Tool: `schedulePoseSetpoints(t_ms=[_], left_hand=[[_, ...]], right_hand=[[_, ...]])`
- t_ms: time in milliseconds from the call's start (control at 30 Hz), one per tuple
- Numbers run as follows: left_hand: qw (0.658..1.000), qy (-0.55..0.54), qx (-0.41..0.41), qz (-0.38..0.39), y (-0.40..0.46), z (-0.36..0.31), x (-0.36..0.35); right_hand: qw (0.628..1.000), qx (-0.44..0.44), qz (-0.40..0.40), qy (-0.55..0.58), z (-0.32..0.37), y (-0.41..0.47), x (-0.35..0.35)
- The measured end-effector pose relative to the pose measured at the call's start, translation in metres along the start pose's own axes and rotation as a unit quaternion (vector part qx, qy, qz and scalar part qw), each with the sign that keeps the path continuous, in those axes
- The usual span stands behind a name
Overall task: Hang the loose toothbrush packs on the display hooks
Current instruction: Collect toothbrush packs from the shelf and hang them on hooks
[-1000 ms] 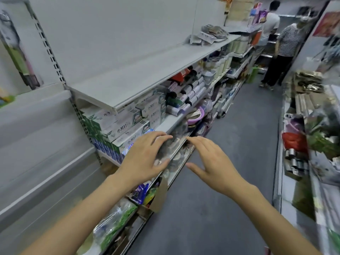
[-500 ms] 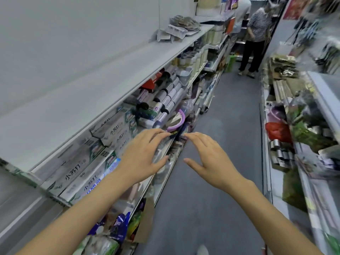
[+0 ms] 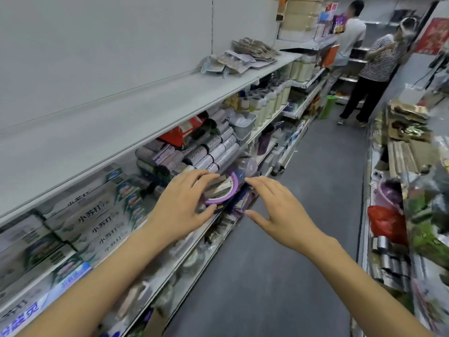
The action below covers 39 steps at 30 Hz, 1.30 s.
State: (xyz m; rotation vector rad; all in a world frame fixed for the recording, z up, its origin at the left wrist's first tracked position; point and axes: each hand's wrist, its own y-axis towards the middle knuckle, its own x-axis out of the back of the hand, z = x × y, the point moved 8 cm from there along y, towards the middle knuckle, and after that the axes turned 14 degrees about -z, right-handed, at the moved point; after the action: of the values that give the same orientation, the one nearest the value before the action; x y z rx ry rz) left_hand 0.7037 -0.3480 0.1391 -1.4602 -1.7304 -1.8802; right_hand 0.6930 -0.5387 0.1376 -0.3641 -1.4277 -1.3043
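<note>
- Both hands reach forward with nothing in them: the left hand (image 3: 181, 206) has its fingers spread and loosely bent over the shelf edge, the right hand (image 3: 279, 210) is flat with fingers straight out over the aisle, neither gripping anything. Judged from the pose, they are held ready to take stock from ahead.
- Long white metal top shelf (image 3: 145, 110) runs along the left wall, mostly bare, so loose stock has been parked on it.
- Grey aisle floor (image 3: 303, 215) leads to two people standing at the far end.
- White and green cardboard boxes with printed characters (image 3: 92, 222) sit stacked on the shelf below the top one, by the left forearm.
- Grey rolls with printed labels (image 3: 194, 154) lie piled beyond the boxes.
- Pile of flat loose blister packs (image 3: 240, 58), probably the toothbrush packs, lies on the far end of the top shelf, well apart from both hands.
- Round purple-rimmed plastic dish (image 3: 223, 190) sits just under the left fingertips.
- Display hooks are not visible.
</note>
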Motion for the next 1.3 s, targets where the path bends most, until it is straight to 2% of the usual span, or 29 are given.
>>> schedulePoseSetpoints(t_ms=[300,667,900,1300], left_hand=[[0.999,0.021,0.040,0.003,0.085,0.012,-0.072],[0.997,0.043,0.059,-0.020,0.204,0.105,-0.150],[0.997,0.046,0.039,-0.038,0.296,0.138,-0.167],[0.985,0.138,0.097,-0.046,0.368,0.197,-0.176]], right_hand=[[0.998,0.048,0.011,0.028,-0.098,0.086,-0.022],[0.997,0.062,-0.003,0.035,-0.185,0.242,-0.087],[0.995,0.083,-0.023,0.041,-0.215,0.333,-0.096],[0.987,0.129,-0.038,0.091,-0.298,0.477,-0.130]])
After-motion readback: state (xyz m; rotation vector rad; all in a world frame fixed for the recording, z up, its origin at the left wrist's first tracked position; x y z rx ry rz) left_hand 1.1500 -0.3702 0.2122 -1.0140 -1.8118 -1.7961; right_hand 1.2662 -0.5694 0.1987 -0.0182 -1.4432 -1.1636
